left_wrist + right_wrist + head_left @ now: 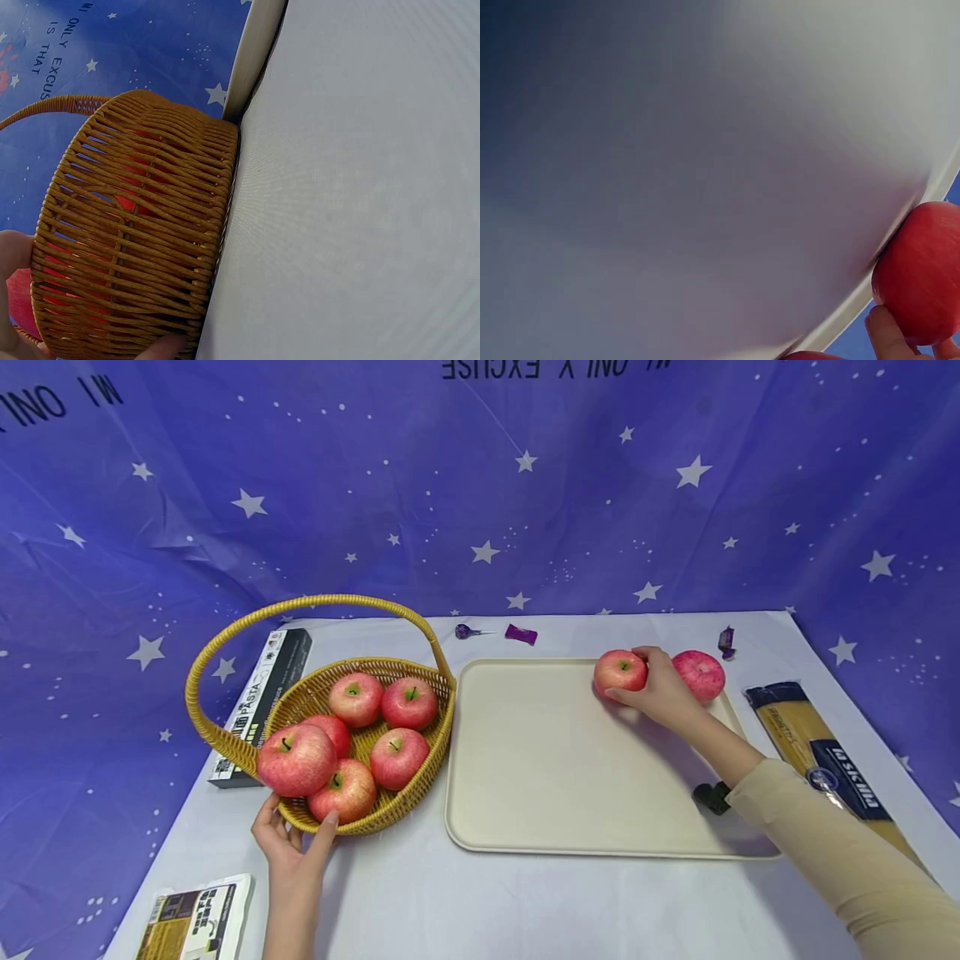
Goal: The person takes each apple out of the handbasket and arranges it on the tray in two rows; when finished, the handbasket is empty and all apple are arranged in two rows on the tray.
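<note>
At the front of the yellow wicker basket [405, 806], my left hand [288, 852] grips the rim, its thumb on top and the other fingers outside against the weave. Several red apples [400, 758] fill the basket, one [297, 760] resting high on the left by the handle. In the left wrist view the woven side [135, 225] shows red fruit through its gaps. My right hand [663, 693] holds an apple [619, 672] between thumb and fingers over the back right of the beige tray [555, 760]. Another apple [701, 675] sits just right of that hand.
A black object [711, 797] lies on the tray beside the right sleeve. Spaghetti packs flank the tray [825, 752] and front left corner [198, 918]. Behind the basket is a pasta box [258, 702]. A lollipop [465, 631] and wrapped candies [521, 634] lie at the back.
</note>
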A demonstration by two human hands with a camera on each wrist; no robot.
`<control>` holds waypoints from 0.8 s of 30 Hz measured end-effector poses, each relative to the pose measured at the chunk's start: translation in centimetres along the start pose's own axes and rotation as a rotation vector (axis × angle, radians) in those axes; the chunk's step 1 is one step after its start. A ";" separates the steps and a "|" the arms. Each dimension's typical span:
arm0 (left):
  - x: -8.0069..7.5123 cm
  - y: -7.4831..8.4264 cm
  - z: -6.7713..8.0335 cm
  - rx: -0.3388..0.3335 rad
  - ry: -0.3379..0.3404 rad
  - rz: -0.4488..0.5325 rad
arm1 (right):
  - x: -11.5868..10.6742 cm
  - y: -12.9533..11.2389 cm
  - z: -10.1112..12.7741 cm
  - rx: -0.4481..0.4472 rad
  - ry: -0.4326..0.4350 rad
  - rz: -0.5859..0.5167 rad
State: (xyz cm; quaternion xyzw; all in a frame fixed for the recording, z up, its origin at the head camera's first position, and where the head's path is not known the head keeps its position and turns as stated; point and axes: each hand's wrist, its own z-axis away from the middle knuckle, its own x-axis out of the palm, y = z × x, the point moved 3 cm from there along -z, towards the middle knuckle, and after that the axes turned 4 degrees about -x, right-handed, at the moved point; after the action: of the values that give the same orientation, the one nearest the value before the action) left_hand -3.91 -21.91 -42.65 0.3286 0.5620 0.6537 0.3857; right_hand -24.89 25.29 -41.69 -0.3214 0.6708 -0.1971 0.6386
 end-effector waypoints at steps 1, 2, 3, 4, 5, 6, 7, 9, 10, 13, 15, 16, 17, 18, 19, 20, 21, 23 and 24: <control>0.0 0.0 0.0 -0.001 0.001 0.000 | 0.0 -0.2 0.0 -0.017 0.004 0.014; 0.0 0.0 0.1 -0.002 0.003 -0.001 | -0.1 -0.6 0.0 -0.038 0.014 0.030; 0.0 0.0 0.1 -0.003 0.002 -0.002 | -0.3 -1.0 0.0 -0.066 0.030 0.045; 0.0 0.0 0.1 -0.006 0.002 -0.003 | -0.4 -1.5 0.0 -0.099 0.049 0.059; 0.0 0.0 0.1 -0.011 0.001 -0.005 | -0.5 -2.1 0.1 -0.133 0.071 0.071; 0.0 0.1 0.1 -0.015 0.003 -0.007 | -0.6 -2.9 0.0 -0.169 0.093 0.077; 0.0 0.1 0.1 -0.019 0.004 -0.009 | -0.7 -3.8 0.1 -0.203 0.104 0.073; 0.0 0.1 0.0 -0.020 0.003 -0.007 | -0.4 -5.7 0.1 -0.265 0.109 0.051; 0.0 0.1 0.0 -0.025 0.004 -0.009 | -0.2 -6.7 0.1 -0.288 0.098 0.035; 0.1 0.1 0.0 -0.029 -0.001 -0.009 | 1.0 -9.8 0.7 -0.344 0.053 -0.018; 0.3 0.1 0.0 -0.027 -0.003 -0.008 | 1.9 -11.9 1.1 -0.382 0.037 -0.065; 0.3 0.2 0.0 -0.025 -0.003 -0.008 | 2.3 -12.9 1.4 -0.406 0.030 -0.097; 0.4 0.2 0.0 -0.022 -0.004 -0.007 | 2.8 -14.0 1.6 -0.437 0.027 -0.127; 0.4 0.2 0.0 -0.017 -0.004 -0.005 | 3.3 -15.0 1.8 -0.470 0.019 -0.161; 0.4 0.2 0.0 -0.014 -0.002 -0.006 | 3.9 -16.1 2.1 -0.502 0.008 -0.194; 0.4 0.2 0.0 -0.009 0.001 -0.006 | 4.5 -17.0 2.3 -0.535 -0.007 -0.222; 0.3 0.2 0.1 -0.006 0.004 -0.007 | 5.3 -18.0 2.6 -0.566 -0.027 -0.245; 0.2 0.2 0.1 0.000 0.011 -0.008 | 6.9 -19.9 3.0 -0.614 -0.079 -0.277; 0.1 0.1 0.1 0.002 0.014 -0.010 | 7.7 -20.8 3.2 -0.628 -0.110 -0.289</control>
State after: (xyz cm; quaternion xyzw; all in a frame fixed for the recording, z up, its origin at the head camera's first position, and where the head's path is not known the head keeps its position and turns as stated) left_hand -3.89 -21.76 -42.50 0.3216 0.5670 0.6537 0.3845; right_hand -17.83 5.58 -33.63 -0.6040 0.6111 -0.0518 0.5090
